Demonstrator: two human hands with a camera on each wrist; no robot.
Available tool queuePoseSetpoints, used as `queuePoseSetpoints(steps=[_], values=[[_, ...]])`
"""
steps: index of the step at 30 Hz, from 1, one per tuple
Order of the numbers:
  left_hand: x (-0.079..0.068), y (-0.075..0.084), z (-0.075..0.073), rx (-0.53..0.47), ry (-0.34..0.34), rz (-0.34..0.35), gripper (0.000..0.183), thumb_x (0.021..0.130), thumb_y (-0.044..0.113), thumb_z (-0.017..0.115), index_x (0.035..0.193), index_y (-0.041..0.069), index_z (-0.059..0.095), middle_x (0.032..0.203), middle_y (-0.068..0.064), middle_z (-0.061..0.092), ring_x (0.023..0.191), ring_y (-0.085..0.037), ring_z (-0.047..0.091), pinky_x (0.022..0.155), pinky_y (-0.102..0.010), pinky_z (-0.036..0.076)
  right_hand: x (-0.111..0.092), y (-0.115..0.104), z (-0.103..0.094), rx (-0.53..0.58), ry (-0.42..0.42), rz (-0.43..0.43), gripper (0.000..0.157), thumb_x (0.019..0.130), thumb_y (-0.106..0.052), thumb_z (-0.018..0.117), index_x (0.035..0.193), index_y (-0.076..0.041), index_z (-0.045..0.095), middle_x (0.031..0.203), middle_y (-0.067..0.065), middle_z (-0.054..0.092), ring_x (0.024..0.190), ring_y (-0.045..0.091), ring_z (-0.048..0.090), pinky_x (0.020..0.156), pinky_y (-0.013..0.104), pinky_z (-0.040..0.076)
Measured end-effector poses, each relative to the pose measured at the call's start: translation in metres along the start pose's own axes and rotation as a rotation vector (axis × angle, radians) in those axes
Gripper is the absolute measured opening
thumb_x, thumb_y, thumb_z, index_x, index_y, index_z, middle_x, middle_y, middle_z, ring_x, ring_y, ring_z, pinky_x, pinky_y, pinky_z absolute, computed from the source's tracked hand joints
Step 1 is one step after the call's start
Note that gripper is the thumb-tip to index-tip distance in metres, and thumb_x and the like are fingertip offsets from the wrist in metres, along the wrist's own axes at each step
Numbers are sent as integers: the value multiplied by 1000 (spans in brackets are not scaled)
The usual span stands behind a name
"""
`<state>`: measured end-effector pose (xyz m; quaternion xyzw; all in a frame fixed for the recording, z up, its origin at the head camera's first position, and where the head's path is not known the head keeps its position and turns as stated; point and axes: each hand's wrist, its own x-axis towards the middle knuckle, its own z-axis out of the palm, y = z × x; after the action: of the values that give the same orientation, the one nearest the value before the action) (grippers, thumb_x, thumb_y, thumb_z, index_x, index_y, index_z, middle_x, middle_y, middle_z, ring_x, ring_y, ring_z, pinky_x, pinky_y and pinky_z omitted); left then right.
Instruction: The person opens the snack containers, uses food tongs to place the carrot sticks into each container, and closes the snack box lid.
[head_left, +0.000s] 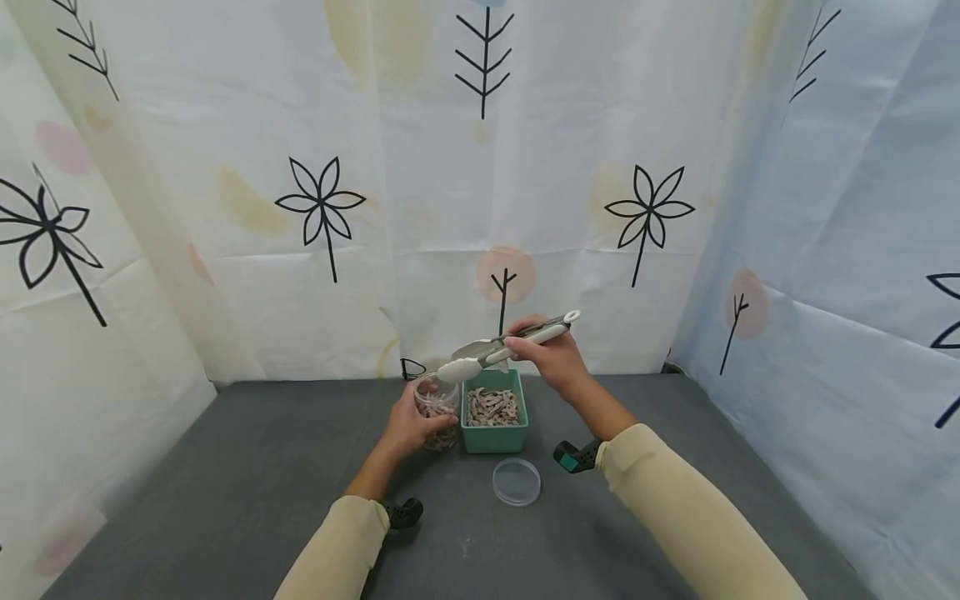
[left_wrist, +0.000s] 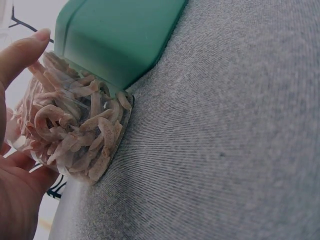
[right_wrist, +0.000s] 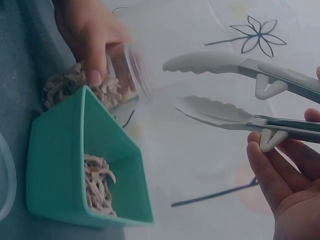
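My left hand (head_left: 408,423) grips a clear jar (left_wrist: 75,125) that stands on the table, partly filled with pale brown curled dried pieces. Its mouth is uncovered. In the right hand (head_left: 553,358) I hold a pair of white and grey tongs (right_wrist: 240,95), their jaws apart with nothing between them, above the jar and a green box. That green box (head_left: 495,440) stands right beside the jar and holds more of the same dried pieces (right_wrist: 100,185). The right wrist view shows the tongs' tips near the jar's mouth.
A round clear lid (head_left: 516,482) lies on the dark grey table (head_left: 300,475) in front of the green box. Patterned white cloth (head_left: 420,208) hangs behind the table and at both sides.
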<state>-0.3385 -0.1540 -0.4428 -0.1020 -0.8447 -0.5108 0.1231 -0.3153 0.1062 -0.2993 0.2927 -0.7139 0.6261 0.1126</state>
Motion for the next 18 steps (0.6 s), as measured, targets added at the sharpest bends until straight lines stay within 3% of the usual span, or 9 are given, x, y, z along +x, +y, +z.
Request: queuePoseSetpoints(steps=[4, 13, 18], values=[[0, -1, 1, 12, 5, 9, 83, 76, 21, 86, 142, 6, 39, 132, -8, 55, 108, -26, 56, 85, -42, 45, -6, -2, -9, -32, 25, 0, 24, 91, 2, 65, 108, 16, 59, 103, 28, 64, 88, 22, 68, 80, 43, 54], [0, -1, 0, 28, 2, -7, 81, 77, 24, 85, 141, 7, 39, 134, -7, 54, 94, -22, 54, 74, -36, 45, -8, 45, -34, -74, 71, 44, 28, 91, -2, 68, 113, 13, 60, 107, 25, 64, 87, 15, 67, 76, 31, 54], [0, -3, 0, 17, -4, 13, 83, 76, 25, 86, 142, 5, 39, 133, -7, 55, 100, -23, 55, 79, -38, 45, -15, 57, -36, -113, 62, 119, 31, 90, -7, 70, 115, 8, 60, 110, 24, 63, 89, 14, 64, 80, 33, 51]])
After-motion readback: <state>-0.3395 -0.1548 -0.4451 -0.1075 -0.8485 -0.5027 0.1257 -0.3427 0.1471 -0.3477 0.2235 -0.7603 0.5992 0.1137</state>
